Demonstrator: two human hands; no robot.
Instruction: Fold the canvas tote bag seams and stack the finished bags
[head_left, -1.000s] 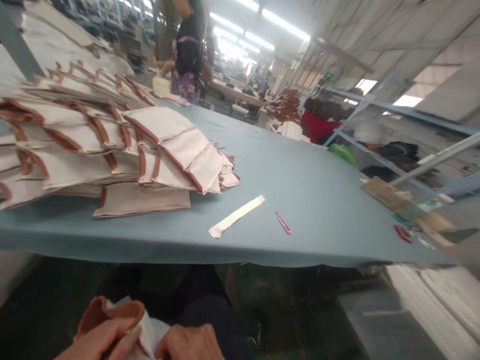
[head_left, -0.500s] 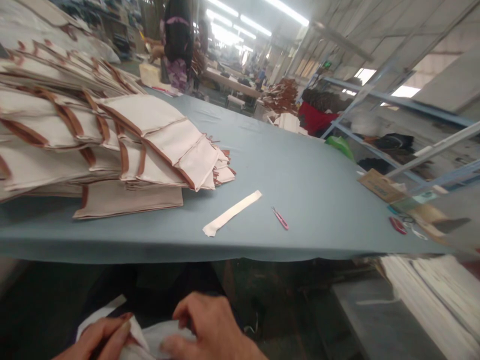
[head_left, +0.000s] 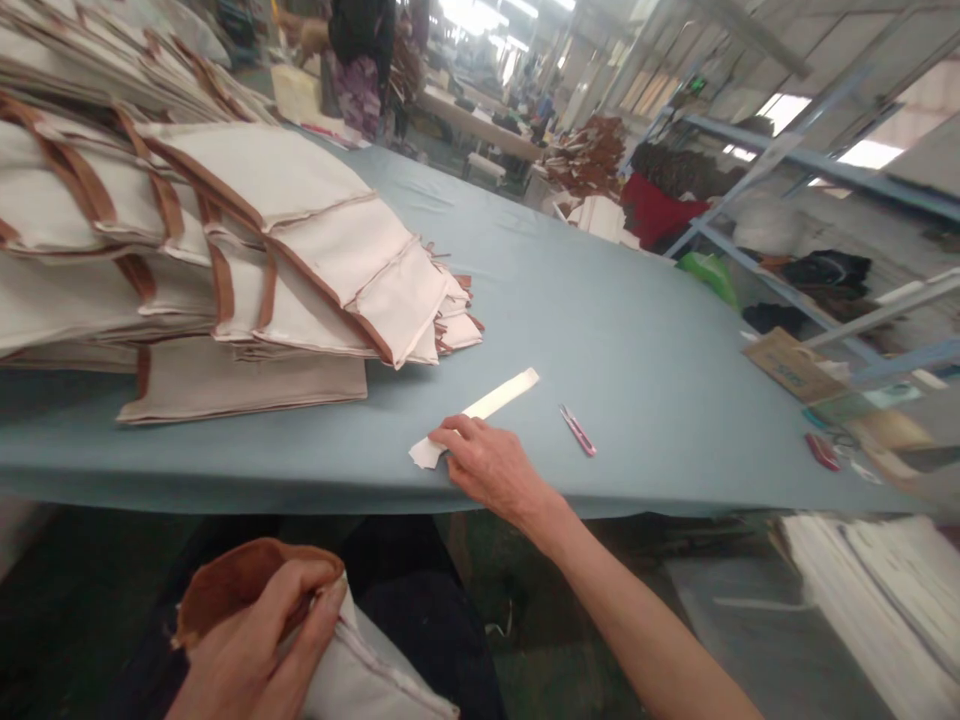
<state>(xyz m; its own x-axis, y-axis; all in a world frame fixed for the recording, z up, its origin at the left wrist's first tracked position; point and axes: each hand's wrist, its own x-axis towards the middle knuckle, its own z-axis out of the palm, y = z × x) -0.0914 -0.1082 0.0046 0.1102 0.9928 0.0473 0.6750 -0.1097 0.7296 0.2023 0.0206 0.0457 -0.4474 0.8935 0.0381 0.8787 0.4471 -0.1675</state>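
Observation:
My left hand [head_left: 251, 645] is closed on a white cloth bag with a brown rim [head_left: 345, 670], held low over my lap below the table edge. My right hand [head_left: 491, 462] reaches onto the blue-grey table [head_left: 622, 370], and its fingers rest on the near end of a white fabric strip [head_left: 480, 413]. Small pink thread snips [head_left: 578, 431] lie on the table just right of that hand.
A big slanting stack of white bags with brown trim [head_left: 210, 240] fills the table's left. A cardboard piece [head_left: 793, 365] and red snips [head_left: 822, 451] lie at the right edge. Metal shelving [head_left: 825, 230] stands to the right. A person [head_left: 360, 55] stands at the far end.
My right hand has left the bag in my lap and moved up onto the table to the white strip. My left hand has raised the bag so its brown rim shows again.

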